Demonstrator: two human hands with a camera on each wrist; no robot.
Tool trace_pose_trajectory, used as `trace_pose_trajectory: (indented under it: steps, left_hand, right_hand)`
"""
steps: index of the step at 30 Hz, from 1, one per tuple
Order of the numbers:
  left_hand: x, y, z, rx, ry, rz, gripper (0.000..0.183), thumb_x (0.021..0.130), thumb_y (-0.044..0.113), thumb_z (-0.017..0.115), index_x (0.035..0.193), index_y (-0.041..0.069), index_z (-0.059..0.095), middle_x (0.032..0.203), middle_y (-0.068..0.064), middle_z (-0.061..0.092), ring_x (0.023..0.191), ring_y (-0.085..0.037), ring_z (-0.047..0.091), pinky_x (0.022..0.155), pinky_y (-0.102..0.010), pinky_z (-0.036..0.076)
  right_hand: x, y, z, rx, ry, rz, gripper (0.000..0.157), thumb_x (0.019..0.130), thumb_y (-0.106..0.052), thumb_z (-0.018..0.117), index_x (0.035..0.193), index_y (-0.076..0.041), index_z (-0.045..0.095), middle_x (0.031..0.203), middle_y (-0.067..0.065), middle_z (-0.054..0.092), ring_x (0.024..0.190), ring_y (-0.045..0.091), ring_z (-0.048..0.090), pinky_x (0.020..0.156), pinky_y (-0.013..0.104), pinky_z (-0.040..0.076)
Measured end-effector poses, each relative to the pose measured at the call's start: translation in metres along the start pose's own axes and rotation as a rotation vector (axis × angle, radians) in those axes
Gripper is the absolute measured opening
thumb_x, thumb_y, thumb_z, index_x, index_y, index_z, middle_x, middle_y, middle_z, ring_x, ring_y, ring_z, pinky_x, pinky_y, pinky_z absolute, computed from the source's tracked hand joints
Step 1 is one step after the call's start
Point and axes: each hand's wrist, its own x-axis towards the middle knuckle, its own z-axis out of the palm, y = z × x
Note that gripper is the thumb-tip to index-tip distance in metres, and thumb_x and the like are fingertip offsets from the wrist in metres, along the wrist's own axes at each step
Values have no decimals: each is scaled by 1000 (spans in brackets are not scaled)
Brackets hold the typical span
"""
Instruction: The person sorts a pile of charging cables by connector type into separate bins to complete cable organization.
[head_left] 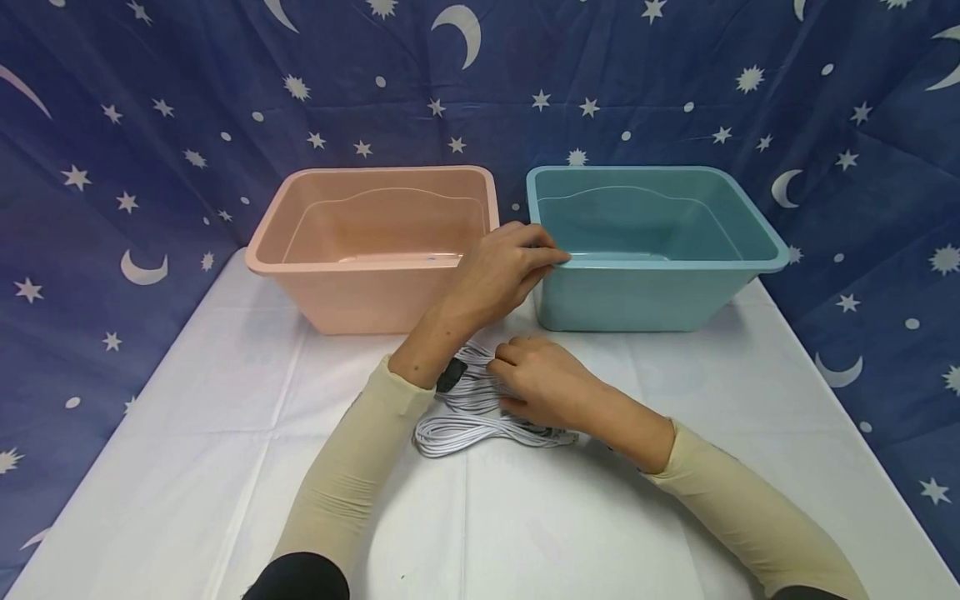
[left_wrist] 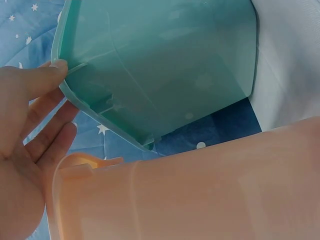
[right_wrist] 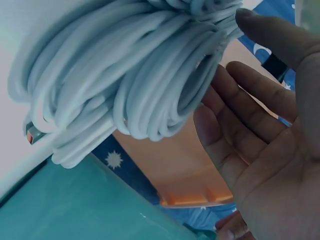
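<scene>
My left hand (head_left: 506, 271) reaches across to the near left corner of the teal plastic bin (head_left: 637, 296). In the left wrist view, the thumb and fingers of that hand pinch the bin's rim. Below it on the table, my right hand (head_left: 551, 379) holds the edge of a coiled white cable (head_left: 480, 433). The right wrist view has the thumb at the narrow part of the cable coils (right_wrist: 150, 75), with the fingers on the other side, partly behind them. A black plug-like piece (head_left: 452, 375) lies at the upper left of the coils, partly covered by the left forearm.
A peach plastic bin (head_left: 360, 300) stands left of the teal one, a narrow gap between them. The left wrist passes in front of its right side. White cloth covers the table (head_left: 225, 492). A blue curtain (head_left: 510, 83) with moons and stars hangs behind.
</scene>
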Motion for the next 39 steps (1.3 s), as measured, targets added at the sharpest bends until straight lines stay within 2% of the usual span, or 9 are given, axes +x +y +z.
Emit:
trace_pose_trajectory:
  steps: [15, 24, 32, 39]
  left_hand:
    - [1, -1, 0, 2, -17, -2, 24, 105, 14, 69, 125, 20, 81, 117, 1, 72, 107, -19, 65, 91, -29, 51]
    - [2, 0, 1, 0, -38, -12, 24, 105, 15, 69, 126, 20, 81, 119, 1, 73, 108, -19, 65, 92, -29, 51]
    - [1, 0, 1, 5, -20, -8, 24, 105, 14, 70, 125, 20, 81, 117, 2, 72, 108, -18, 65, 92, -28, 50]
    - [0, 0, 2, -1, 0, -3, 24, 104, 13, 70, 124, 20, 82, 115, 3, 72, 106, -18, 64, 90, -27, 50]
  right_hand:
    - [1, -4, 14, 8, -1, 50, 19, 86, -13, 84, 99, -7, 71, 96, 5, 68, 89, 24, 65, 84, 37, 56]
    - [1, -5, 19, -3, 47, 48, 17, 82, -9, 83, 91, -8, 68, 88, 5, 65, 81, 23, 63, 76, 36, 55]
    - [1, -5, 13, 24, 54, 63, 16, 80, -5, 81, 89, -10, 68, 86, 3, 64, 79, 22, 62, 72, 35, 54]
    - [1, -3, 6, 25, 63, 63, 16, 82, -7, 82, 92, -8, 70, 89, 4, 66, 82, 22, 64, 74, 34, 56]
